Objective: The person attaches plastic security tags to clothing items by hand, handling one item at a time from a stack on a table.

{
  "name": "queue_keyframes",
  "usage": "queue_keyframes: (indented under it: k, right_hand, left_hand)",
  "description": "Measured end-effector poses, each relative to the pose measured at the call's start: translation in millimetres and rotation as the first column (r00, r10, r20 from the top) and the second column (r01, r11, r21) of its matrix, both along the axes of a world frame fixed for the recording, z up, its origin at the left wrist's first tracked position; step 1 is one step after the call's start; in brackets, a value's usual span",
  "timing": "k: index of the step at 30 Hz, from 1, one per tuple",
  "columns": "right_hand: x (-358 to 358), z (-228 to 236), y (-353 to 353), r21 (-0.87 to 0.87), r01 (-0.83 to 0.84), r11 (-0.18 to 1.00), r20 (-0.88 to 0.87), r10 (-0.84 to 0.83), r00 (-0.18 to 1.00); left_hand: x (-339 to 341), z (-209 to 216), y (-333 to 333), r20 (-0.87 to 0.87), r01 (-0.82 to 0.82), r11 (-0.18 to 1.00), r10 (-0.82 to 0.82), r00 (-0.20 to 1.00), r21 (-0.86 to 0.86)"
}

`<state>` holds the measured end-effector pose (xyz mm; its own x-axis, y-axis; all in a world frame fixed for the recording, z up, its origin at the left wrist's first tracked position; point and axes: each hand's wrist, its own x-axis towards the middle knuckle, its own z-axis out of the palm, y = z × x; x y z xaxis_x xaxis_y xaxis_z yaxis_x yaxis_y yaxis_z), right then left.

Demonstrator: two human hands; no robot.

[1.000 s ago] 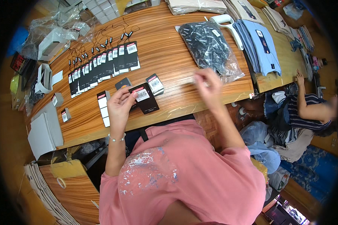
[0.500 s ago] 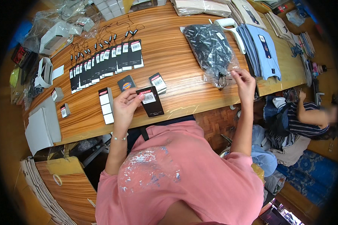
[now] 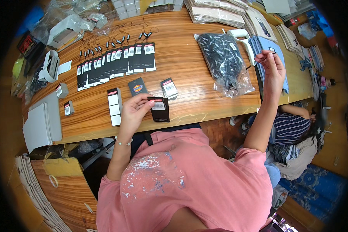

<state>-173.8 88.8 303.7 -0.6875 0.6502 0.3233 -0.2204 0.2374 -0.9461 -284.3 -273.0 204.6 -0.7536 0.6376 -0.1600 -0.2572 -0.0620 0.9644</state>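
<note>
Between thumb and fingers of my left hand (image 3: pixel 134 112) is a black hang tag (image 3: pixel 161 112) with a red band and a white barcode sticker, held over the table's front edge. My right hand (image 3: pixel 273 71) is raised at the right, its fingertips pinched on a thin black tag string (image 3: pixel 248 67). Left of that hand lies a clear plastic bag (image 3: pixel 222 58) full of black strings, its mouth toward me. Beyond my left hand are a dark blue-grey tag (image 3: pixel 137 87) and a small stack of tags (image 3: pixel 169 89). A stack with blank white panels (image 3: pixel 114 106) stands beside them.
A fanned row of strung black tags (image 3: pixel 116 63) lies at the back left. A white tape dispenser (image 3: pixel 245 42) and folded blue garments (image 3: pixel 258 46) are by the bag. White paper (image 3: pixel 36 125) sits at the left edge. Another person in a striped top (image 3: pixel 292 125) is at the right.
My right hand has moved up and right, away from the bag's mouth, drawing a black string out. The tag in my left hand has tilted slightly. The view has shifted a little.
</note>
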Motion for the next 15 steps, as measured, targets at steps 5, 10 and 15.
queue_keyframes:
  k: [5, 10, 15]
  right_hand:
    - [-23, 18, -21, -0.026, -0.175, 0.984, -0.094, 0.172, 0.981]
    - [-63, 38, -88, -0.075, -0.456, 0.887, -0.107, 0.447, 0.888]
    - [-99, 32, -128, -0.092, -0.545, 0.833, -0.144, 0.53, 0.835]
  left_hand:
    - [-9, 27, 15, -0.116, 0.202, 0.979, -0.197, 0.974, 0.03]
    - [-33, 59, 57, -0.495, 0.393, 0.917, -0.373, 0.785, -0.068]
    - [-38, 43, 75, -0.177, 0.561, 0.804, -0.533, 0.827, 0.2]
